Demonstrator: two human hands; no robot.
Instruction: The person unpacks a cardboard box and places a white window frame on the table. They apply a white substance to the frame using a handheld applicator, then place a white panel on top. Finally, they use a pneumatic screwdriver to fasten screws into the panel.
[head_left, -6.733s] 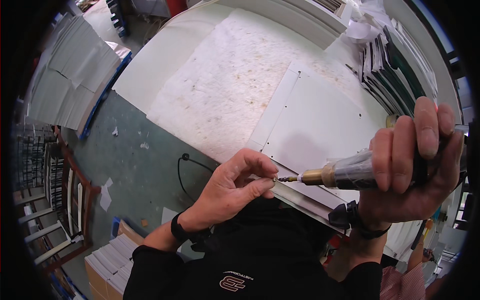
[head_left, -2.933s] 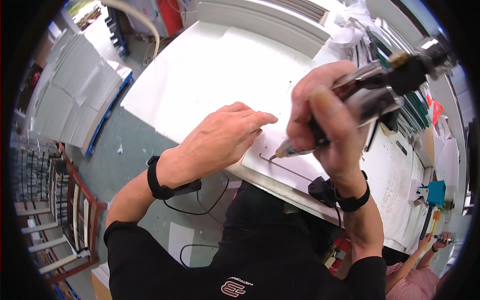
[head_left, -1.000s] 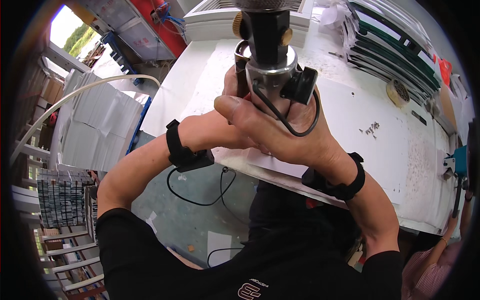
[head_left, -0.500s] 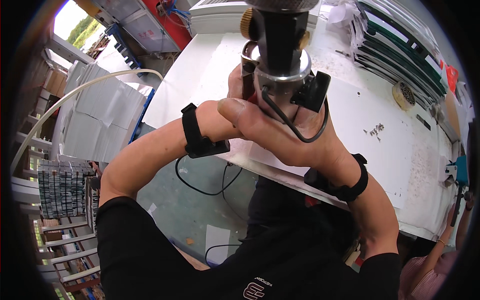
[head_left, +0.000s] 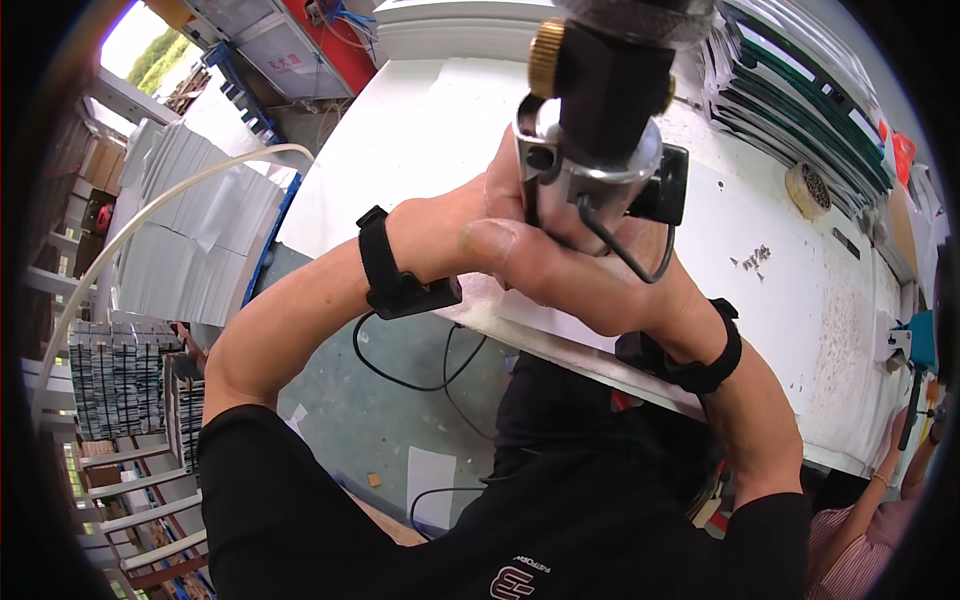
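A metal tool (head_left: 615,110) with a black faceted body, a silver lower collar and a brass knurled knob fills the upper middle, close to the camera. A short black cable loops from its silver part. My right hand (head_left: 580,280) is closed round the tool's lower part, its thumb reaching left over my left wrist. My left hand (head_left: 503,188) is beside and behind the tool, its fingers mostly hidden by the tool and my right hand. Both hands are over the near edge of a white table (head_left: 400,130). What lies beneath the tool cannot be seen.
Small metal pieces (head_left: 752,262) lie on the table at right, near a round container (head_left: 808,190). Stacked dark-green and white frames (head_left: 800,100) stand behind. White sheets (head_left: 205,220) are piled at left beside a pale hose (head_left: 170,190). Another person's arm (head_left: 870,500) shows at lower right.
The tool has shifted right and slightly down in the picture. My hands have moved slightly right with it, and my right hand stays round the tool.
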